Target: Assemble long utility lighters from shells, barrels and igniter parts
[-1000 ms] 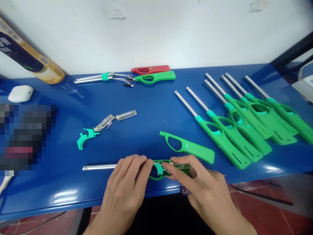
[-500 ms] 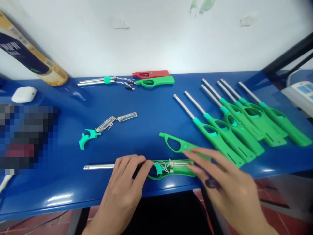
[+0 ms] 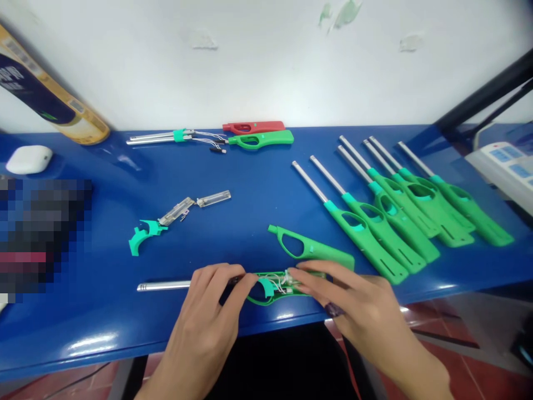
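An open green lighter shell (image 3: 260, 300) lies near the table's front edge, with a teal trigger (image 3: 267, 287), white wires and a clear fuel tank inside. Its metal tube (image 3: 164, 286) points left. My left hand (image 3: 214, 311) is closed around the joint of tube and shell, hiding it. My right hand (image 3: 353, 300) has its fingertips on the clear tank and the shell's right part, covering much of both. Just behind, a loose green half shell (image 3: 310, 248) rests on the table.
Several assembled green lighters (image 3: 370, 239) lie at the right. Metal tubes (image 3: 154, 138), a red shell (image 3: 262, 128) and a green one (image 3: 266, 139) are at the back. Clear tanks (image 3: 214, 199) and teal parts (image 3: 144, 234) sit mid-left. A bottle (image 3: 54, 94) leans at the back left.
My right hand has moved left and come down onto the clear tank in the shell. My left hand keeps its hold. The whole view has shifted slightly.
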The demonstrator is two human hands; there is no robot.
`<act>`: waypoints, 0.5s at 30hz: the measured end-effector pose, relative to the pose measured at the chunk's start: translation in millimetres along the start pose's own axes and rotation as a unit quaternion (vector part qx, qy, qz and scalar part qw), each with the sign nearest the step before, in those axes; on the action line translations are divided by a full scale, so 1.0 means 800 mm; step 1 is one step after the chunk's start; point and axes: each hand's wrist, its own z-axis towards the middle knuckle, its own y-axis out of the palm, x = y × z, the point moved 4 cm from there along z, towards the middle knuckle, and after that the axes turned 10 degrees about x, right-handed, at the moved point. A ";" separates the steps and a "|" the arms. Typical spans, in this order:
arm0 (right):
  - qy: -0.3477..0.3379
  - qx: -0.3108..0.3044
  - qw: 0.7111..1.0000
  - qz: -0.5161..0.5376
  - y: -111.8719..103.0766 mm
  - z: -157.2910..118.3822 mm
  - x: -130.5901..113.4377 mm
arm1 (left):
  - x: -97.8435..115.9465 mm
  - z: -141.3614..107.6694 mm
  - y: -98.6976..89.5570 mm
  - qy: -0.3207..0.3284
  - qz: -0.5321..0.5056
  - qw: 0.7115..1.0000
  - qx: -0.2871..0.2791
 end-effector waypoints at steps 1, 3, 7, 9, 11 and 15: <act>-0.013 0.002 1.000 -0.007 0.001 0.003 -0.001 | 0.001 0.000 0.000 0.002 0.000 1.000 0.000; -0.033 0.015 0.999 -0.020 0.001 0.007 -0.002 | 0.002 0.000 -0.001 0.007 -0.001 1.000 -0.005; -0.065 0.037 0.996 -0.047 -0.005 0.012 -0.008 | 0.002 0.003 -0.003 0.016 -0.006 1.000 0.001; -0.075 0.034 0.995 -0.053 -0.006 0.015 -0.012 | 0.001 0.004 -0.004 0.021 -0.008 1.000 0.006; -0.075 0.032 0.995 -0.056 -0.007 0.016 -0.013 | 0.002 0.004 -0.003 0.029 -0.011 1.000 -0.004; -0.079 0.029 0.995 -0.056 -0.006 0.017 -0.013 | 0.009 0.007 0.001 0.041 -0.038 0.998 -0.020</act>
